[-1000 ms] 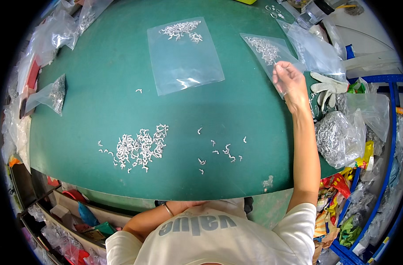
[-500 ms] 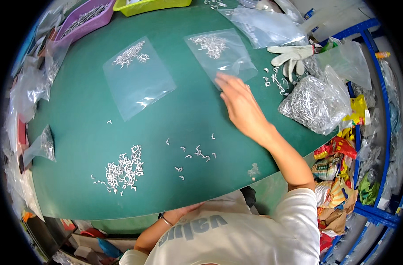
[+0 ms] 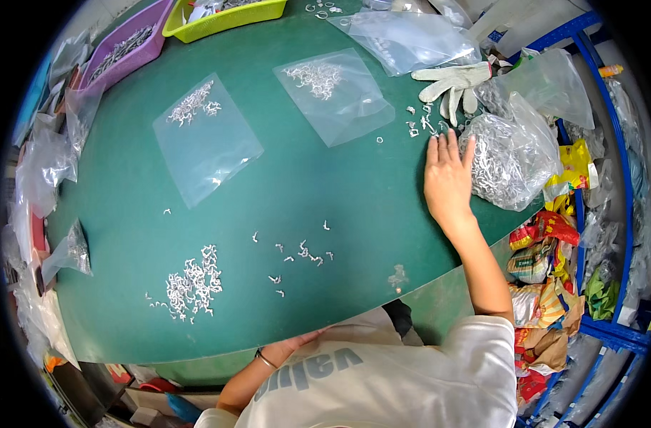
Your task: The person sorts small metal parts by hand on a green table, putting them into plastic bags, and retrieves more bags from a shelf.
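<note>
My right hand [image 3: 448,178] lies palm down at the right of the green table [image 3: 354,185]. Its fingers are stretched out and hold nothing that I can see. The fingertips reach the small metal pieces [image 3: 427,123] scattered below a white work glove [image 3: 454,82]. Close beside the hand sits a bulging clear bag [image 3: 500,160] full of small silvery hooked parts. My left hand [image 3: 293,347] rests low against my body by the table's front edge, its fingers hidden.
Two flat clear bags, left [image 3: 204,153] and right [image 3: 347,110], hold small parts. A pile of hooked parts [image 3: 193,282] lies near left, with several loose ones [image 3: 304,251] at centre. Purple [image 3: 129,60] and yellow-green baskets [image 3: 226,23] stand far left. Blue shelving [image 3: 628,178] rises at right.
My right hand has moved right, from the right flat bag to the scattered metal pieces beside the full bag. The view has shifted slightly. My left hand stays low.
</note>
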A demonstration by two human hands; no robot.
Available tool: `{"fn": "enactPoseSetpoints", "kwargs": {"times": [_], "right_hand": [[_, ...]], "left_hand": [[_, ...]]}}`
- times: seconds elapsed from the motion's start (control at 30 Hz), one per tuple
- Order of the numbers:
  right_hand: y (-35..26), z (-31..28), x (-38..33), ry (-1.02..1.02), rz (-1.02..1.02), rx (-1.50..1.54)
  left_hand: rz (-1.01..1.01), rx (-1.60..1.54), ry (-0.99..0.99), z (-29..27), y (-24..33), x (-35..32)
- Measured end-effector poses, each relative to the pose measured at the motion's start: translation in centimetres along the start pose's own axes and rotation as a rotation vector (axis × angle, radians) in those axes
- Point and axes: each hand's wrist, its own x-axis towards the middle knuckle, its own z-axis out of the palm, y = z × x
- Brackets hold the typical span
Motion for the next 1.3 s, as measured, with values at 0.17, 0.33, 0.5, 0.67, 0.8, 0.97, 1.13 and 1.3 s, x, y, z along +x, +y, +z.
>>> {"fn": "enactPoseSetpoints", "kwargs": {"times": [0.17,0.33,0.5,0.67,0.8,0.97,1.13,1.3], "right_hand": [[-1.3,-0.7,-0.5,0.042,-0.005,0.152],[-0.8,-1.7,-1.3,0.104,-0.101,0.498],[1.6,-0.5,3.0,0.318,0.066,0.444],[3.2,1.3,7.8,0.038,0.150,0.452],[3.1,2.0,8.5,-0.037,0.178,0.516],[3.8,0.2,6.5,-0.006,-0.063,0.495],[0.8,-0.8,1.7,0.033,-0.182,0.083],[-1.1,-2.2,0.9,0.083,-0.197,0.444]], "left_hand": [[-0.074,-0.148,-0.101,-1.3,1.0,-0.8],[-0.115,-0.244,-0.076,-2.5,1.9,-0.9],[-0.063,-0.232,0.068,-2.9,2.5,-0.3],[-0.060,-0.200,0.049,-1.8,1.9,-0.4],[-0.066,-0.197,0.020,-1.9,1.8,-0.3],[-0.076,-0.217,-0.015,-2.1,1.9,-0.4],[-0.118,-0.222,-0.123,-1.9,1.7,-0.4],[-0.197,-0.220,-0.295,-1.7,1.3,-0.8]]}}
